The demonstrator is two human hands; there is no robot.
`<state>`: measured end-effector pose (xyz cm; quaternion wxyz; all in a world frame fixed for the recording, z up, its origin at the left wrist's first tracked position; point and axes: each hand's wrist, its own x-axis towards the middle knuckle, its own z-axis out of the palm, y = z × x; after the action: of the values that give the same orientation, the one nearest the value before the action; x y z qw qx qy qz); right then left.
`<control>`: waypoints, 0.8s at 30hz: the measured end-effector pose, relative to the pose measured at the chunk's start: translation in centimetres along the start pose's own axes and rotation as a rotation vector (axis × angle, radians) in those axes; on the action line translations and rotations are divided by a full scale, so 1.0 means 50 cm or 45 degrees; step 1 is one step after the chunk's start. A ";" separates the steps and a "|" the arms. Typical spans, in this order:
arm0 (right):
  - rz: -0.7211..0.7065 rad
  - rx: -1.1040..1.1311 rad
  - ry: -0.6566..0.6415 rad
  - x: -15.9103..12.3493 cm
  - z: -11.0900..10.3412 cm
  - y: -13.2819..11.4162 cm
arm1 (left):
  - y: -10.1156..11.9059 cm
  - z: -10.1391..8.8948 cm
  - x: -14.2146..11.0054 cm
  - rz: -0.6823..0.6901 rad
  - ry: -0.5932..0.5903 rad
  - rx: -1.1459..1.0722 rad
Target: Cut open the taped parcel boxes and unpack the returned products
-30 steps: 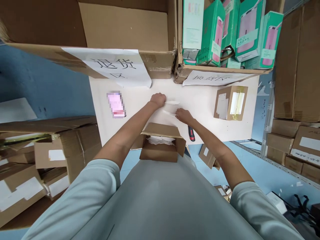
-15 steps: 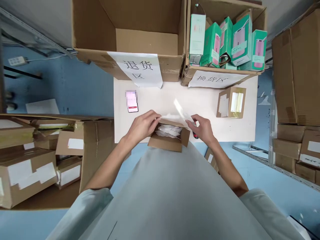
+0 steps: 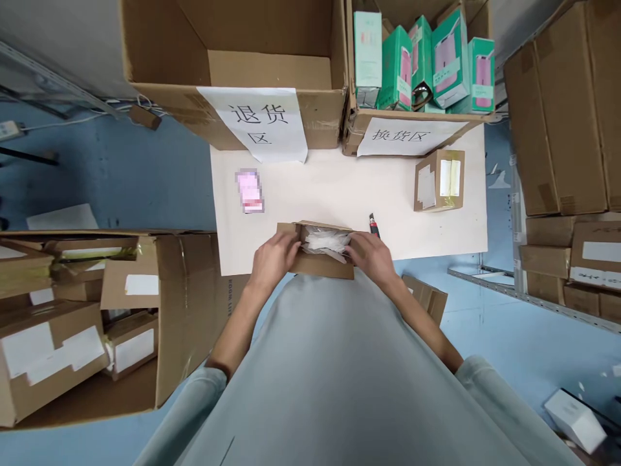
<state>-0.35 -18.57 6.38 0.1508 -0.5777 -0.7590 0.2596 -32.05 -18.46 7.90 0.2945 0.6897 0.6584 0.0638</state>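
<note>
A small open cardboard box (image 3: 324,264) stands at the table's front edge, close against my body, with its flaps spread. Crumpled white, partly see-through wrapping (image 3: 326,241) fills it, and what lies under the wrapping is hidden. My left hand (image 3: 274,259) grips the box's left side, fingers curled over the edge. At the opposite side my right hand (image 3: 374,257) has its fingers closed on the right edge, their tips by the wrapping. A red and black utility knife (image 3: 374,226) lies on the table just beyond my right hand.
On the white table (image 3: 320,188) are a phone (image 3: 250,191) and a taped carton (image 3: 439,181). Two big labelled boxes stand behind: an open one (image 3: 325,116) and one (image 3: 352,133) holding several green product boxes (image 3: 398,71). A large carton (image 3: 189,310) of parcels is at left.
The white strip and sheet at my hands no longer show above the box. My right hand has moved in to the box's right edge, uncovering the utility knife. The view has shifted slightly.
</note>
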 end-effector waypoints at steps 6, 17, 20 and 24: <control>0.699 0.392 0.186 -0.119 -0.008 0.105 | -0.121 0.021 -0.005 -0.435 0.208 -0.574; 0.987 1.175 0.227 -0.121 0.174 0.037 | -0.157 0.134 0.011 -0.352 -0.255 -1.216; 1.027 1.086 0.222 -0.121 0.202 0.018 | -0.155 0.146 0.030 -0.292 -0.224 -1.112; 1.034 0.921 0.329 -0.149 0.181 -0.019 | -0.123 0.112 0.050 -0.087 -0.258 -1.036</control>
<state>-3.76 -27.86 0.05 0.3191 -0.7624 -0.3134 0.4676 -34.45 -18.16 -0.45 0.6082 0.4977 0.5696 0.2405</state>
